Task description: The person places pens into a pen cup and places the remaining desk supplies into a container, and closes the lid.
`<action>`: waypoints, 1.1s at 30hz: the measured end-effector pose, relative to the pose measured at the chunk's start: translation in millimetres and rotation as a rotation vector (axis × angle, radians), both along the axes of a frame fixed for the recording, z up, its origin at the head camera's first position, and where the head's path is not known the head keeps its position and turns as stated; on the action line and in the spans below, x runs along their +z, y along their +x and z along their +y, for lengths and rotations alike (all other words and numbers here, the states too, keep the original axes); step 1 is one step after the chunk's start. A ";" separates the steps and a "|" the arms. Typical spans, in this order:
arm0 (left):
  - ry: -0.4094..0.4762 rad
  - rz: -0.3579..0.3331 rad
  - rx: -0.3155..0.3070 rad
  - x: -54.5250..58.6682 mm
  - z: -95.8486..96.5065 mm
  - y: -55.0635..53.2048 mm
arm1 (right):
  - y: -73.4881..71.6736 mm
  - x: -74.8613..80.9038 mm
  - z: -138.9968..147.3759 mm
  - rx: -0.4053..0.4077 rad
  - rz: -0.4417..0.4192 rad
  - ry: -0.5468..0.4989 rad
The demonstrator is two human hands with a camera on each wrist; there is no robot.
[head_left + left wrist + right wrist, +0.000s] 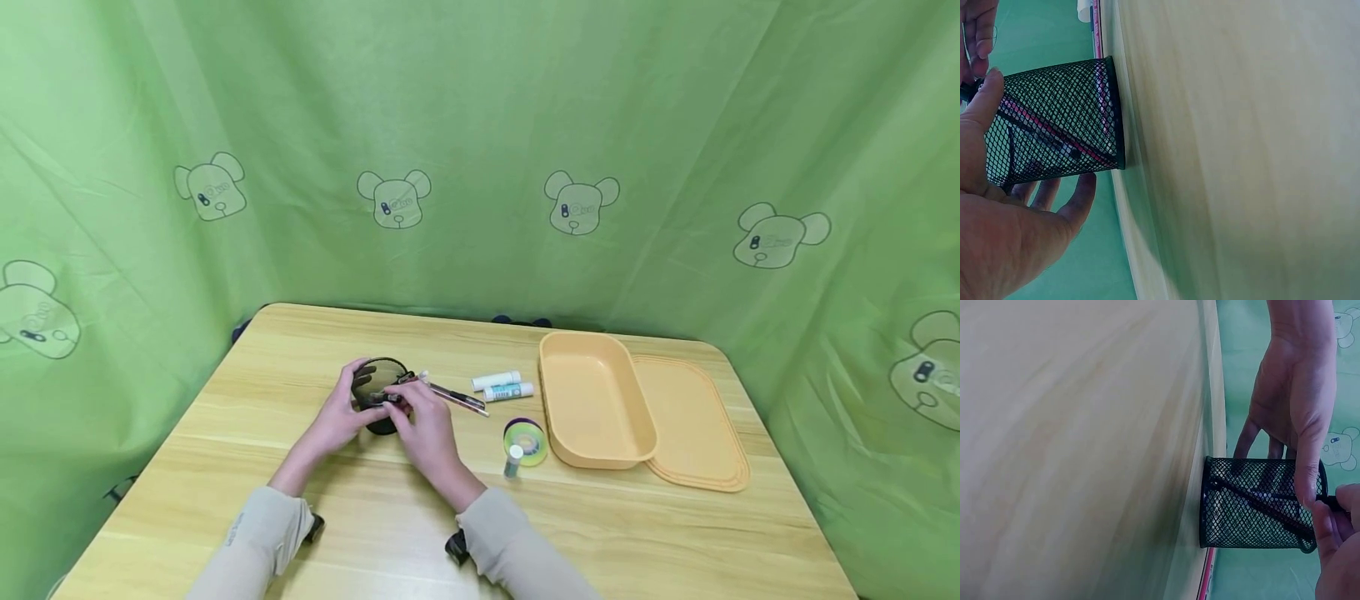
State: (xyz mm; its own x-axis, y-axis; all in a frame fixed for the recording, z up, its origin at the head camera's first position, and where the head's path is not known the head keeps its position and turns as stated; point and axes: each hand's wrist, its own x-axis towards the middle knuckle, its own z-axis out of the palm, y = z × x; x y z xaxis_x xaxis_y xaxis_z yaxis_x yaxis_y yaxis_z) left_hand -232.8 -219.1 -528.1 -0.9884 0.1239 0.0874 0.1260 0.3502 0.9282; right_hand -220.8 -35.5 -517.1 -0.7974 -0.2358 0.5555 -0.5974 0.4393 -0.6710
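Mesh pen holder (1241,531) held in the left hand, dark pen pinched at its rim

Roughly upright over the left part of the wooden table (315,350), the holder is clamped by the left hand (337,422), its thumb on one side and fingers round the other; the right hand (431,429) pinches the dark pen (1334,503) between thumb and fingers at the rim; a pink-striped pencil (1041,122) leans inside the mesh.

Just right of the holder lie slim pens (459,397); farther right are two white tubes (508,392) side by side, with a yellow-green tape roll (531,442) and a small white-capped tube (513,462) nearer; beyond these stands an orange box (596,400), a flat orange lid (701,429) at its right; a green curtain (480,267) hangs along the far side.
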 end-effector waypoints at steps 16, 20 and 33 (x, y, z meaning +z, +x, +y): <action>-0.028 -0.015 0.007 -6.2 -2.5 -3.6 | 0.6 -3.2 1.7 -0.008 -0.111 -0.051; -0.011 -0.024 0.006 -5.4 -1.8 -4.3 | 3.1 -1.7 6.9 -0.007 -0.119 -0.097; -0.016 -0.003 0.019 -6.1 -0.9 -5.3 | 2.5 -9.6 31.7 -0.081 -0.175 -0.165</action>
